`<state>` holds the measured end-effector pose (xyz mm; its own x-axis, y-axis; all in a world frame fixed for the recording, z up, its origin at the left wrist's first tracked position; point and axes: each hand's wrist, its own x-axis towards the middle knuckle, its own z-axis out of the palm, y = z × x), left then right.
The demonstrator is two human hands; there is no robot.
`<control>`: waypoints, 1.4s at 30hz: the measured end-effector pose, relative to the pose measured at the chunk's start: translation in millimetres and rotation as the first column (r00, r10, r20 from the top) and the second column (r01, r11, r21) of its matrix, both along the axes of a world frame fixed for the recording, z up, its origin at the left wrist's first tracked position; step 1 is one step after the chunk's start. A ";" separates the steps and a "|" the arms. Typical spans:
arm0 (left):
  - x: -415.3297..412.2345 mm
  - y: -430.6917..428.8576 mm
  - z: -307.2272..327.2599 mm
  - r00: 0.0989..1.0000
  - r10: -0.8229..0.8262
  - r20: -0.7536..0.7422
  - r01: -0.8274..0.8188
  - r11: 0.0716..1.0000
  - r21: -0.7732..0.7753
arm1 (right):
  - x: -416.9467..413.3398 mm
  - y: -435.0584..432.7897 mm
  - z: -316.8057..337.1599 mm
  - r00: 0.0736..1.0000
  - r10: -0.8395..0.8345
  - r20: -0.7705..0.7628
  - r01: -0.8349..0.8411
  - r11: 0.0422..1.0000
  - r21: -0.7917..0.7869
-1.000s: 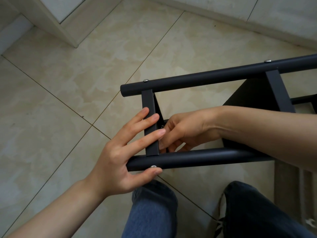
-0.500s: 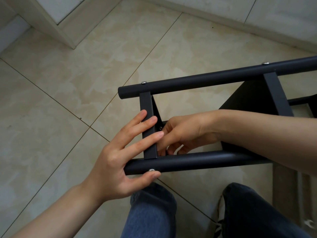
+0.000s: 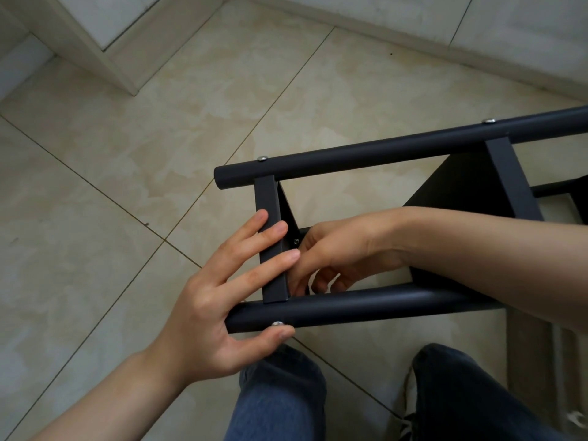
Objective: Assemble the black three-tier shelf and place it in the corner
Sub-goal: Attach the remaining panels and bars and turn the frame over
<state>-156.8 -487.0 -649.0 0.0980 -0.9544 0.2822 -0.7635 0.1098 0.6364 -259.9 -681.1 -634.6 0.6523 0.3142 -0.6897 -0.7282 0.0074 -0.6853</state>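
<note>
**Black shelf frame on its side, both hands at the end crossbar**

The black metal three-tier shelf frame (image 3: 381, 151) lay on its side on the beige tiled floor (image 3: 127, 186), running out past the right edge of view. Its near round tube (image 3: 381, 302) sat just above the person's blue-jeaned knees (image 3: 280, 402).

The left hand (image 3: 206, 300) kept its grip apart. Straight fingers lay across the flat black crossbar (image 3: 269, 198), and the thumb pressed under the near tube beside a silver screw head (image 3: 277, 323).

The right hand (image 3: 343, 249) reached between the tubes, fingers curled behind the crossbar near a small screw (image 3: 296, 241). Whether that grip held anything could not be told.

Open tile stretched left of the tube ends to the pale door frame (image 3: 105, 58). The wall skirting (image 3: 445, 33) ran well beyond the far tube.
</note>
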 end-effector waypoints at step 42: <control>-1.0 0.2 -2.1 1.000 0.003 -0.017 -0.004 1.000 -0.013 | 1.1 -0.6 0.3 0.999 -0.021 0.026 0.021 1.000 -0.009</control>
